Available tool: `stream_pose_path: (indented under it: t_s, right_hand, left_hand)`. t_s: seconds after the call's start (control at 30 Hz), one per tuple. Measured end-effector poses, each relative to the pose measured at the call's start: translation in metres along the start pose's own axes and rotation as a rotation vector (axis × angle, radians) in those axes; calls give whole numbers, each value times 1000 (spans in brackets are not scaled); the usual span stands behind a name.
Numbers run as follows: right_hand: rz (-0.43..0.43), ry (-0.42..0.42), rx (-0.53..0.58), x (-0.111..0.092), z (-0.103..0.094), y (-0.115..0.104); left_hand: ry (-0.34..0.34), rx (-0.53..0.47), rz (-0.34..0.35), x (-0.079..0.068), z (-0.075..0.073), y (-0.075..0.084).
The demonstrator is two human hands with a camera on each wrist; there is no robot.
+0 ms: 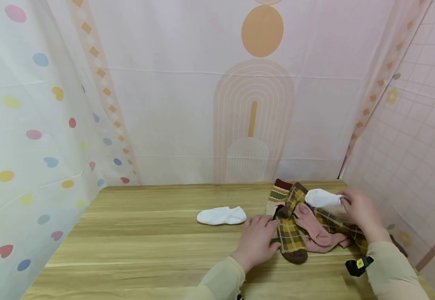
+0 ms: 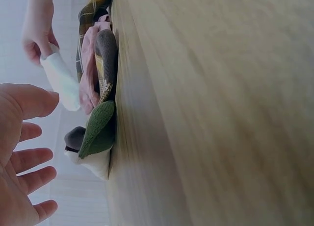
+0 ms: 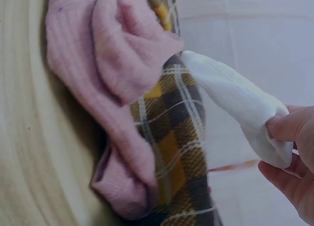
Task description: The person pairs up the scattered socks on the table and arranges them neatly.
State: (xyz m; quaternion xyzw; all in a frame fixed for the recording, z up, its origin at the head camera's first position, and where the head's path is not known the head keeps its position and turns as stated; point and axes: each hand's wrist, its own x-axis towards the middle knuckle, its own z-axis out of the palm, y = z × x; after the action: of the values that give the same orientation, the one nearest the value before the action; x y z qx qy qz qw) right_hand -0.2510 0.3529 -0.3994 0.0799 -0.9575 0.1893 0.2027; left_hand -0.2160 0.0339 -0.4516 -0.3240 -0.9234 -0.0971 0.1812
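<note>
Tabletop, left grip outspread, right grip around end of white sock

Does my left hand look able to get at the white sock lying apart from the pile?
Probably yes: your left hand looks empty and is right beside that white sock, with nothing visible between them.

Lone sock on the table, left of the sock pile
</note>
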Motion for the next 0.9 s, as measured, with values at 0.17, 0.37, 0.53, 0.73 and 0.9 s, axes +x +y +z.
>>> stream_pose_path:
  t_s: [0.17, 0.37, 0.53, 0.73, 0.9]
  right_hand:
    - [-7, 33, 51, -1, -4, -10]
    - [-44, 41, 120, -3, -3, -21]
    - [-97, 17, 174, -7, 3, -31]
    - [-106, -53, 220, -13, 9, -47]
    - [-102, -81, 231, -18, 18, -57]
  left_hand:
    - [6, -11, -6, 0, -2, 0]
    - [39, -17, -1, 0, -4, -3]
    - [71, -10, 7, 1, -6, -7]
    - [79, -22, -14, 1, -5, -10]
    - [89, -25, -25, 1, -7, -13]
